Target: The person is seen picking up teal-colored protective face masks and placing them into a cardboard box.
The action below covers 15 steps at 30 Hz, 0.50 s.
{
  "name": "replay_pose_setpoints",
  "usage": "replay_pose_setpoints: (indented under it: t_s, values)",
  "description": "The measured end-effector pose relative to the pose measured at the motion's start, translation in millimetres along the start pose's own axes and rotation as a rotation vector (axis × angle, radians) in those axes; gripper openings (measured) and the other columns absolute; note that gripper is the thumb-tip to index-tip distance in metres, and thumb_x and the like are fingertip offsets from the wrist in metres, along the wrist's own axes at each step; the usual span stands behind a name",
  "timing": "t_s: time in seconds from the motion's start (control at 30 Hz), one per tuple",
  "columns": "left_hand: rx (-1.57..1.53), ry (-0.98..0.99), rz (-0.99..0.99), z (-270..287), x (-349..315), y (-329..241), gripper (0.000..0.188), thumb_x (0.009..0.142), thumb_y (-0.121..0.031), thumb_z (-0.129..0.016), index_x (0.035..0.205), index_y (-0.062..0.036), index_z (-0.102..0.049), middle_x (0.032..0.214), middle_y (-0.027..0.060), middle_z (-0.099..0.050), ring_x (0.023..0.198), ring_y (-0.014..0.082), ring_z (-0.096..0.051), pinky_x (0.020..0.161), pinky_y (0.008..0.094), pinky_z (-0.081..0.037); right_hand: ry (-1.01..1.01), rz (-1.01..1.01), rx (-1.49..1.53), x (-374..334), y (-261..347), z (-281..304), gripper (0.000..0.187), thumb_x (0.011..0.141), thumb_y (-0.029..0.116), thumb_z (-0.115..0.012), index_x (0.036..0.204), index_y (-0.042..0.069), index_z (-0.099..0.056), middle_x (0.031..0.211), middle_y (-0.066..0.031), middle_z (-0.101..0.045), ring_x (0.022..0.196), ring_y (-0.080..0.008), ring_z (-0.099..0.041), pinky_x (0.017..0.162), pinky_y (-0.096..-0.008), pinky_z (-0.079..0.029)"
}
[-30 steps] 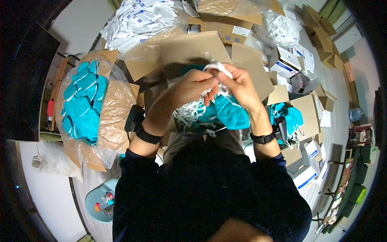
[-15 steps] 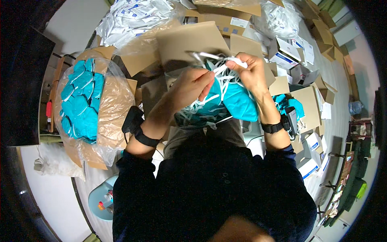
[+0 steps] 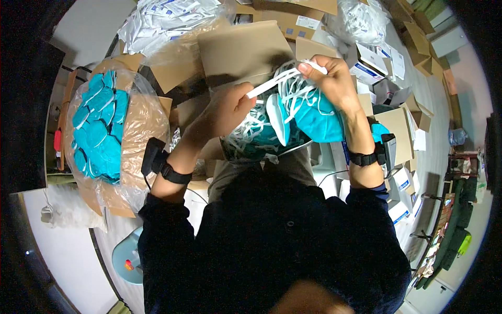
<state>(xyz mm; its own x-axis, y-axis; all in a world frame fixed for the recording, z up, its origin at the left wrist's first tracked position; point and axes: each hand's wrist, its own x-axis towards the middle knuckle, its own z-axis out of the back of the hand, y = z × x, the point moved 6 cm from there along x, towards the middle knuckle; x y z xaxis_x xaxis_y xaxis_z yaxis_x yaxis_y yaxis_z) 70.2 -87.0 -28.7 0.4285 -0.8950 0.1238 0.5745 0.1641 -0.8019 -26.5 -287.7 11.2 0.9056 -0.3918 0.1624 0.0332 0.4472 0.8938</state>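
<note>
My left hand (image 3: 226, 110) is closed, pinching the end of white elastic straps (image 3: 273, 83) that stretch taut toward the right. At the other end my right hand (image 3: 334, 79) grips the bunched straps between thumb and fingers. Teal face masks (image 3: 320, 121) hang from the bundle below my right hand, one showing its white inner side. Under both hands stands an open cardboard box (image 3: 243, 49) with more teal masks and a tangle of loose white straps (image 3: 250, 125) in it. My fingers partly hide the strap ends.
On the left, a plastic-lined box (image 3: 144, 120) holds several stacked teal masks (image 3: 102, 128). White packets (image 3: 170, 23) lie heaped at the back left. Small white-and-blue cartons (image 3: 368, 65) and open cardboard boxes crowd the right. A pale blue stool (image 3: 121, 256) stands lower left.
My left hand has moved left and slightly down, drawing the straps out straight. My right hand has shifted a little up and right, with the masks swinging under it.
</note>
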Motion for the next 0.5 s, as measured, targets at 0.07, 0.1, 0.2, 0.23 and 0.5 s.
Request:
replay_pose_setpoints:
  t_s: [0.07, 0.1, 0.2, 0.23, 0.5]
  values:
    - [0.083, -0.029, -0.167, 0.3, 5.2, -5.5, 0.005, 0.083, 0.001, -0.05, 0.084, -0.0009, -0.054, 0.071, 0.0116, -0.057, 0.066, 0.0266, -0.058, 0.064, 0.0362, -0.046, 0.042, -0.048, 0.113, -3.5, 3.3, -0.5, 0.032, 0.091, 0.03, -0.065, 0.071, 0.005, -0.067, 0.064, 0.0033, -0.059, 0.056, -0.0043, -0.043, 0.052, -0.0227, -0.034]
    - [0.125, -0.039, -0.249, -0.2, 7.3, -8.8, 0.012, 0.08, 0.003, -0.05, 0.089, -0.0003, -0.057, 0.075, 0.0135, -0.06, 0.071, 0.0292, -0.061, 0.068, 0.0369, -0.047, 0.06, -0.075, 0.174, -5.4, 3.5, -1.1, 0.033, 0.092, 0.03, -0.063, 0.07, 0.006, -0.066, 0.064, 0.003, -0.059, 0.055, -0.0043, -0.042, 0.051, -0.0224, -0.033]
    - [0.151, -0.327, -0.405, 11.4, 13.2, -17.2, 0.03, 0.078, 0.007, -0.049, 0.103, -0.0052, -0.06, 0.1, 0.0077, -0.064, 0.094, 0.0195, -0.061, 0.08, 0.0312, -0.048, -0.042, -0.162, 0.245, -10.4, -2.2, 16.0, 0.036, 0.096, 0.033, -0.056, 0.069, 0.01, -0.063, 0.062, 0.0026, -0.059, 0.051, -0.0042, -0.04, 0.049, -0.022, -0.03]
    - [0.038, -0.391, -0.234, 13.3, 16.1, 0.5, 0.04, 0.077, 0.009, -0.051, 0.113, -0.0077, -0.06, 0.107, 0.0074, -0.065, 0.097, 0.0189, -0.063, 0.085, 0.0322, -0.049, -0.094, -0.132, 0.281, -10.7, 2.7, 20.7, 0.037, 0.097, 0.036, -0.053, 0.072, 0.011, -0.062, 0.062, 0.0022, -0.059, 0.051, -0.0034, -0.04, 0.048, -0.0218, -0.029]
    - [0.2, 0.158, -0.028, -83.1, 29.3, 18.2, 0.016, 0.079, -0.015, -0.069, 0.077, 0.0003, -0.064, 0.074, 0.019, -0.065, 0.066, 0.0296, -0.063, 0.06, 0.038, -0.049, -0.313, -0.033, 0.344, -23.1, 24.6, 67.2, 0.033, 0.094, 0.034, -0.06, 0.081, 0.004, -0.067, 0.054, 0.0052, -0.044, 0.048, -0.0031, -0.032, 0.047, -0.0209, -0.021]
